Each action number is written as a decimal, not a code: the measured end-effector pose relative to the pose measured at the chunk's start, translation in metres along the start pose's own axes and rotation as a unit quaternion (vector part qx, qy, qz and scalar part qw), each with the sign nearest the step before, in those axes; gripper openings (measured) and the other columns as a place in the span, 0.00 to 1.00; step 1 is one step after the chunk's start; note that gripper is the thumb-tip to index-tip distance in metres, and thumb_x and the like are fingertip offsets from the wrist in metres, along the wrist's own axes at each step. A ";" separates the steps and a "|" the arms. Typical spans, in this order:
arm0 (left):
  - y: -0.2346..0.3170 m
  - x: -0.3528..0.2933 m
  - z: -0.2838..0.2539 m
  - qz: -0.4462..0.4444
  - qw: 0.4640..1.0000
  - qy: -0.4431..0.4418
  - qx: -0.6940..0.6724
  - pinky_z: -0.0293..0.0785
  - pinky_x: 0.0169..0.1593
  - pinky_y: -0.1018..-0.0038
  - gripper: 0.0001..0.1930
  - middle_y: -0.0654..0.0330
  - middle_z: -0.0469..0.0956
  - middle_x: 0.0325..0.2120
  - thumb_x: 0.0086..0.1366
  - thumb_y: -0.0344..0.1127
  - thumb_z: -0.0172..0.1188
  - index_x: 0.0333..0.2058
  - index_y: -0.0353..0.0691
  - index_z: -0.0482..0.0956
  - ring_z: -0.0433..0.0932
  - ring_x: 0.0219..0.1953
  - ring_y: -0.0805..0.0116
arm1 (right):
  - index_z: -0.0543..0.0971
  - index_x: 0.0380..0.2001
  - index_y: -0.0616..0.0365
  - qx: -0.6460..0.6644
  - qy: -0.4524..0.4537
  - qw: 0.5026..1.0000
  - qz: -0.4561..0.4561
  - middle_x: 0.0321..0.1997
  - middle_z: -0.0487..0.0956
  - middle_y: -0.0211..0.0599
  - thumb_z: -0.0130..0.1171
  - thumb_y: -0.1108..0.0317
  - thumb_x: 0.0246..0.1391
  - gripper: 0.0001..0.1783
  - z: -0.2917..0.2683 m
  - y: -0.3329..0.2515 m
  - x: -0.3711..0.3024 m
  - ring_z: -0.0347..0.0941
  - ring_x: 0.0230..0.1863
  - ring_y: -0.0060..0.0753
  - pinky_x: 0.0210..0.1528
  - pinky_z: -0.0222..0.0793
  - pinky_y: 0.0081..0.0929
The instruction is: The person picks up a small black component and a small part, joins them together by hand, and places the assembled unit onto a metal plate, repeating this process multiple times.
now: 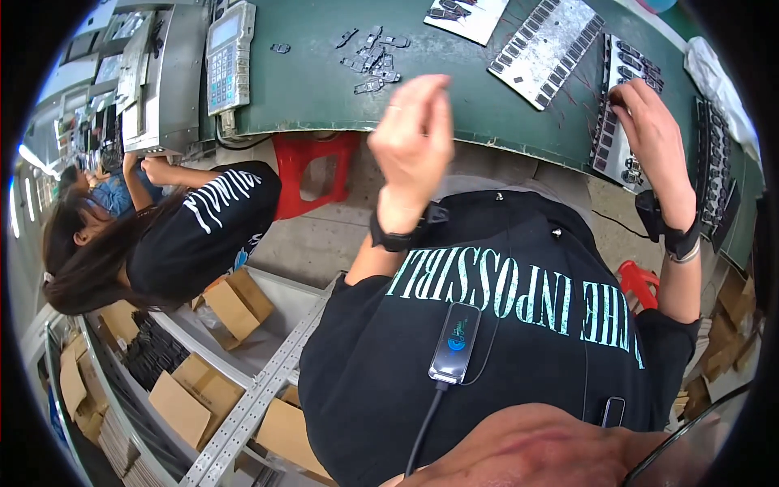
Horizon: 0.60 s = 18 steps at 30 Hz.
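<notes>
My left hand (415, 134) is raised over the table's front edge, slightly blurred, its thumb and forefinger drawn together in a pinch. Whatever may sit between those fingertips is too small to make out. Beyond it lies a loose pile of small black plastic parts (373, 61) on the green table (312, 93). Over on the right, the curled fingers of my right hand (652, 126) reach down at a metal tray (610, 150) lined with small black parts. The fingertips are close to the parts at the tray's edge, and what they grip is hidden.
A metal plate with rows of black parts and thin wires (545, 53) lies between my hands, with a white board (475, 18) behind. A keypad device (230, 61) stands left. Another person (203, 219) works beside a red stool (312, 174). Cardboard boxes (195, 394) fill a cart.
</notes>
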<state>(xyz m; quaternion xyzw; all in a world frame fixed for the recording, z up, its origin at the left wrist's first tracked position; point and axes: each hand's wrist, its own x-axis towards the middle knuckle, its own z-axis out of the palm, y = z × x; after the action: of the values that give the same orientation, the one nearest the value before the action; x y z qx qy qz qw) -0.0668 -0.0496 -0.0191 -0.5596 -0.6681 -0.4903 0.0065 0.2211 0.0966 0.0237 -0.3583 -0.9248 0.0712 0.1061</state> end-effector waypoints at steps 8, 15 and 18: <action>-0.050 0.036 -0.046 0.090 0.937 -0.158 0.297 0.79 0.37 0.68 0.12 0.61 0.78 0.36 0.59 0.25 0.61 0.41 0.45 0.84 0.76 0.39 0.61 | 0.70 0.38 0.61 0.014 -0.039 0.997 -0.059 0.38 0.71 0.44 0.57 0.78 0.54 0.09 -0.003 0.002 0.013 0.71 0.41 0.53 0.42 0.68 0.42; -0.057 0.051 -0.043 0.199 0.909 -0.236 0.281 0.78 0.36 0.69 0.12 0.63 0.76 0.34 0.57 0.26 0.63 0.41 0.46 0.84 0.75 0.39 0.63 | 0.75 0.46 0.61 0.068 0.042 0.995 -0.054 0.41 0.78 0.39 0.58 0.75 0.60 0.11 -0.009 -0.003 -0.002 0.78 0.41 0.43 0.43 0.72 0.31; -0.043 0.044 -0.035 0.209 0.937 -0.170 0.224 0.76 0.35 0.69 0.12 0.62 0.77 0.30 0.57 0.26 0.64 0.40 0.44 0.84 0.76 0.33 0.63 | 0.76 0.48 0.62 0.224 0.093 0.967 0.081 0.42 0.81 0.35 0.58 0.74 0.62 0.11 -0.013 -0.012 -0.011 0.79 0.41 0.33 0.45 0.73 0.27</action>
<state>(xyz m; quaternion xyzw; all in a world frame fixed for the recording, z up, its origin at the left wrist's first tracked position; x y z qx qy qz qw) -0.1345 -0.0354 -0.0049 -0.7454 -0.6201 -0.2131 0.1203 0.2244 0.0812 0.0374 -0.4039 -0.8393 0.2512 0.2634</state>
